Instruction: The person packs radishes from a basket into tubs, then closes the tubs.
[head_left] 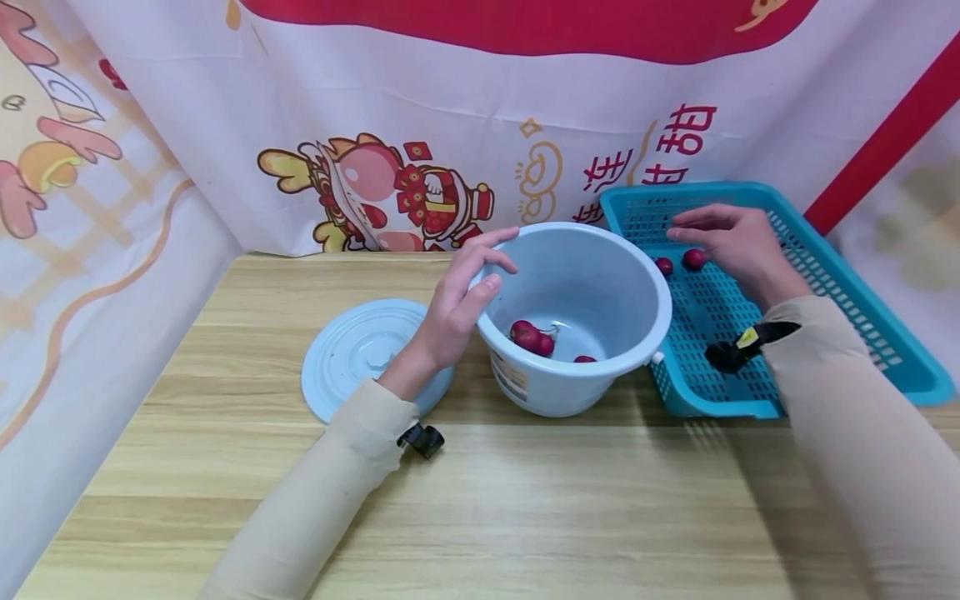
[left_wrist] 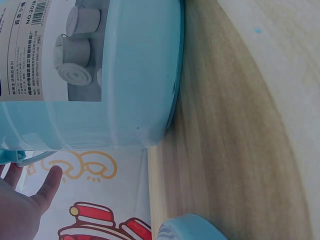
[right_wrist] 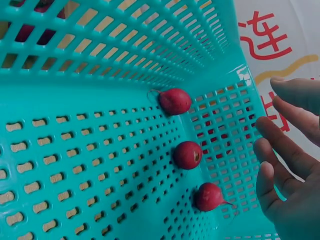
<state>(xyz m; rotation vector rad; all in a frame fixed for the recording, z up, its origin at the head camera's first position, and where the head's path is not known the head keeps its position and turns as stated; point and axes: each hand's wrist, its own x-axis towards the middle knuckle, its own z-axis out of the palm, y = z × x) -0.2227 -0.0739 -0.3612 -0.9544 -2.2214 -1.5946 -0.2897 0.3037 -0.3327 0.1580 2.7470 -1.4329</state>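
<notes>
Fingers of my left hand (head_left: 454, 308) rest loosely at the left rim of a light blue plastic bucket (head_left: 577, 390). Part of that hand (left_wrist: 22, 210) shows beside the bucket's handle joint in the left wrist view. Red radishes (head_left: 527, 336) lie at the bottom inside, partly hidden by the near wall. Over the far part of a teal plastic basket (head_left: 697, 408) hovers my right hand (head_left: 738, 246), holding nothing, its fingers slightly bent. Three radishes, one in the middle (right_wrist: 188, 155), lie along the basket's end in the right wrist view; thin roots show on two.
A round light blue lid (head_left: 337, 350) lies on the wooden table (head_left: 525, 517) left of the bucket. Printed cloth (head_left: 420, 92) hangs behind and at the sides. The basket stands close against the bucket's right side.
</notes>
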